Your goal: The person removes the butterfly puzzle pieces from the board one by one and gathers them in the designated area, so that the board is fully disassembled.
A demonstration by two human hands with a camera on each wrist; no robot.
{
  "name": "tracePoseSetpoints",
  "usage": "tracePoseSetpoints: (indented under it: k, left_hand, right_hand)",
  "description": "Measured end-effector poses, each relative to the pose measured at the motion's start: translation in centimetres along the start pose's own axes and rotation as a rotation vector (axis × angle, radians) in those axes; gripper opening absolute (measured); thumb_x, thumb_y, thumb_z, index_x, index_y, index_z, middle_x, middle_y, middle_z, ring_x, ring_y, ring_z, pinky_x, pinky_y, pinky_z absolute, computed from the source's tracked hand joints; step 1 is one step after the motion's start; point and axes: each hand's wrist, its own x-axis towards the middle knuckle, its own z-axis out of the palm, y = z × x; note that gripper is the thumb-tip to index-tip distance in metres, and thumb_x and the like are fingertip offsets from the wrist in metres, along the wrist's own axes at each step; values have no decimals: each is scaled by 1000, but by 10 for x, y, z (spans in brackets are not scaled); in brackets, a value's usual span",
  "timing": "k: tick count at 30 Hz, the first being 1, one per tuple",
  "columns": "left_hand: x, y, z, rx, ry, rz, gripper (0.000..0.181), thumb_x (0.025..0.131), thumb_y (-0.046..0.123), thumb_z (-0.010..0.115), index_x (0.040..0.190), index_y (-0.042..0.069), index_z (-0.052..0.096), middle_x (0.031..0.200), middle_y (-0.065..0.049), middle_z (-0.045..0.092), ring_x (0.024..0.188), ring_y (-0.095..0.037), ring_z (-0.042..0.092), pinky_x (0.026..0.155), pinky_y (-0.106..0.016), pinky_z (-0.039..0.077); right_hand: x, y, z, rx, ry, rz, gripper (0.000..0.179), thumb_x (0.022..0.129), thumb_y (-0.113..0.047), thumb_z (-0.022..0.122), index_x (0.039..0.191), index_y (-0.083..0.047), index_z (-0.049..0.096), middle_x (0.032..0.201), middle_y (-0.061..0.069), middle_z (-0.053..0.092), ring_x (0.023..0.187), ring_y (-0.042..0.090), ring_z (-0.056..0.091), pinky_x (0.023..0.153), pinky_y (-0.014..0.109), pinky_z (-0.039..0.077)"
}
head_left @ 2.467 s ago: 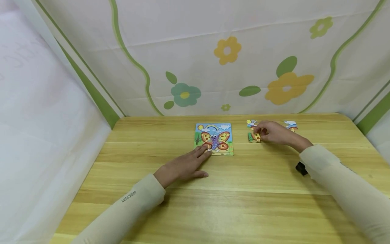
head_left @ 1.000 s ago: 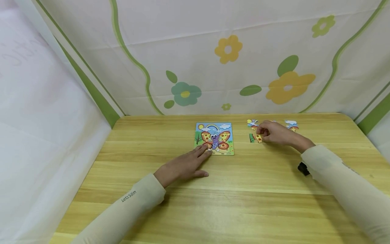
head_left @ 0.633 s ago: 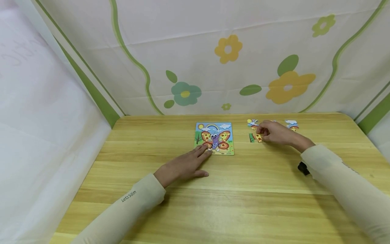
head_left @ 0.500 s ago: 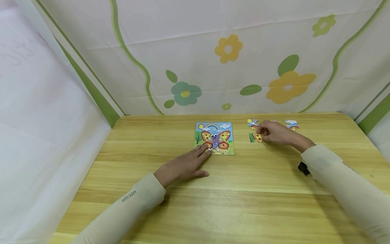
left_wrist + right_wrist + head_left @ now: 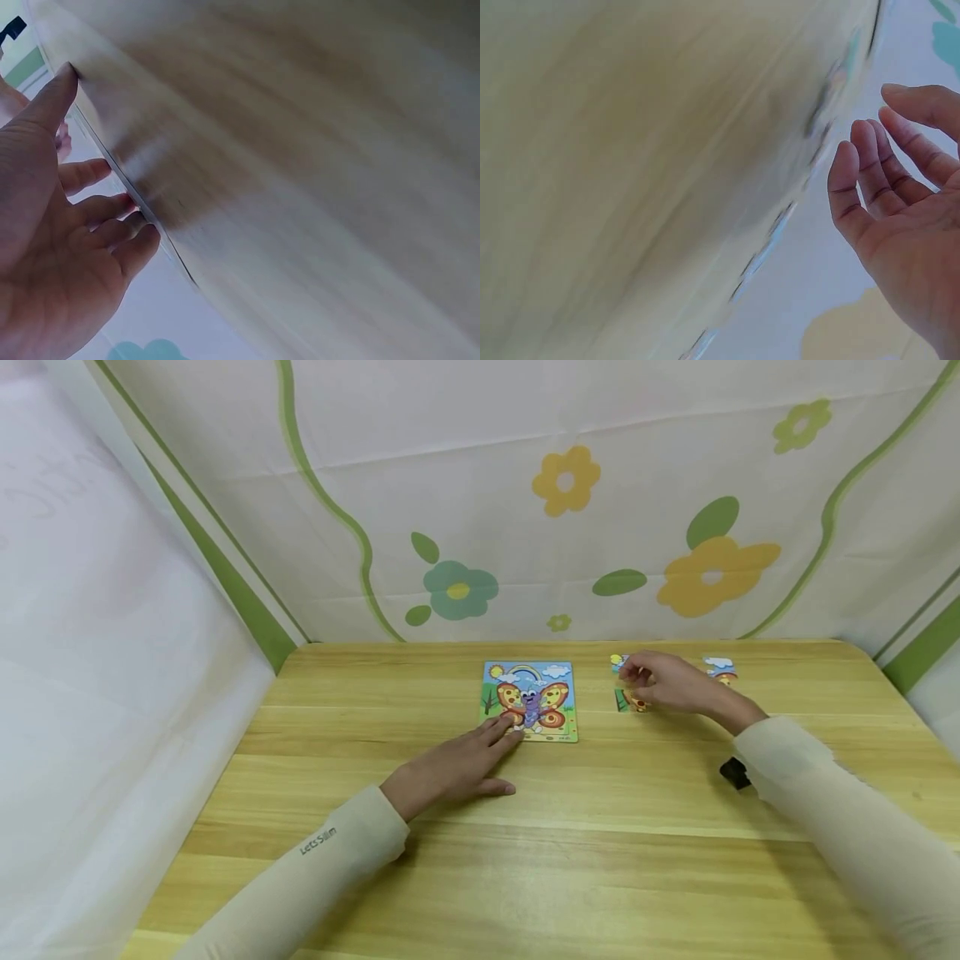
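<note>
My left hand lies flat with its fingertips on the lower left of a butterfly picture board. In the left wrist view, the left hand's fingertips touch the board's thin edge. My right hand hovers over loose jigsaw pieces to the right of the board. Its fingers are loosely curved, and the right wrist view shows nothing between thumb and fingers. Below the fingertips lies a jigsaw piece with a green tree and part of a wing. A jigsaw piece with a sun is partly hidden behind the hand.
Another jigsaw piece with a cloud lies beyond the right hand, near the back edge of the wooden table. A small black device shows at the right wrist. A flowered cloth hangs behind the table.
The jigsaw piece with the tree has shifted slightly right under my right hand. The hand has since let go of it and risen a little, up and left. My left hand stays on the board.
</note>
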Motion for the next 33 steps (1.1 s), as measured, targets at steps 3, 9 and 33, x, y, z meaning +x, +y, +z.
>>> tracePoseSetpoints:
  k: [3,9,33]
  left_hand:
    - [0,1,0,15,7,3,82,106,55,53,169,13,22,177,-12,9,164,-30,12,131,-45,25]
    - [1,1,-1,87,25,33,82,106,57,51,168,11,23,177,-11,11,164,-32,16,131,-47,25]
    - [1,-1,-3,112,-22,55,79,108,57,46,170,17,17,178,-5,13,164,-28,14,131,-47,24]
  right_hand:
    - [8,-12,5,25,-3,-11,25,97,5,64,122,3,66,111,16,67,99,24,62,82,37,55]
    - [31,-38,23,64,-20,-83,29,95,7,62,123,4,66,113,18,68,101,26,65,87,40,58]
    - [87,-81,60,79,-160,-92,44,92,4,70,135,3,62,129,20,64,100,27,64,86,41,57]
